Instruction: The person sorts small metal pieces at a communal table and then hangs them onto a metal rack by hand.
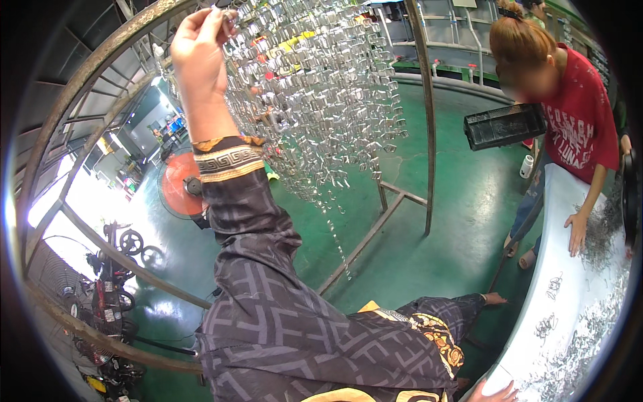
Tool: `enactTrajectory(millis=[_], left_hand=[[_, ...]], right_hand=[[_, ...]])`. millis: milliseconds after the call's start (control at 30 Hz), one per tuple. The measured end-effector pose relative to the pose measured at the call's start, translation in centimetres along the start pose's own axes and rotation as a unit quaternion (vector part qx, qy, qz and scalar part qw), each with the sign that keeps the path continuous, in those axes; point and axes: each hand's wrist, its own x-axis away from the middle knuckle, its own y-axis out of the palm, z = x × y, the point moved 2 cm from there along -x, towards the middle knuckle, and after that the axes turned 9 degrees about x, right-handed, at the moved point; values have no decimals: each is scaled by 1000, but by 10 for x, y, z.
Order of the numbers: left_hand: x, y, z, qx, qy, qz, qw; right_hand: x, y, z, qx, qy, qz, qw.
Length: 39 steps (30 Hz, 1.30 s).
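My left hand (201,53) is raised at the upper left, with thumb and fingers pinched together near the top bar of a metal frame. What the fingertips hold is too small to make out; a small dark piece shows there. Right beside that hand hangs a dense mass of small, shiny bent metal clips (321,94), linked in strands. One thin strand trails lower toward the floor. Down at the bottom right edge, my right hand (494,390) lies with fingers spread on the rim of a white table (529,348).
Loose metal clips (593,335) are heaped on the white table. Across it a person in a red shirt (579,107) leans over, one hand flat on the surface, near a black crate (506,126). Rusty frame posts (426,120) surround the strands. An orange fan (179,184) stands left.
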Motion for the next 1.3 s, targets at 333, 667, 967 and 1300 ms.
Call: enactTrajectory(millis=[333,667,967,1300], left_hand=[[-50,-117,19,-164,-25,98,981],[-105,-177,16,-238,-80,173,952],[-145,-213,-3,-316,-137,189,920],[-162,-239,-6,-376,-176,199,888]], right_hand=[[0,1,1,-19,4,30,999],[-3,0,3,-20,2,30,999],[-3,0,3,10,-14,53,998],[0,23,15,84,-44,66,993]])
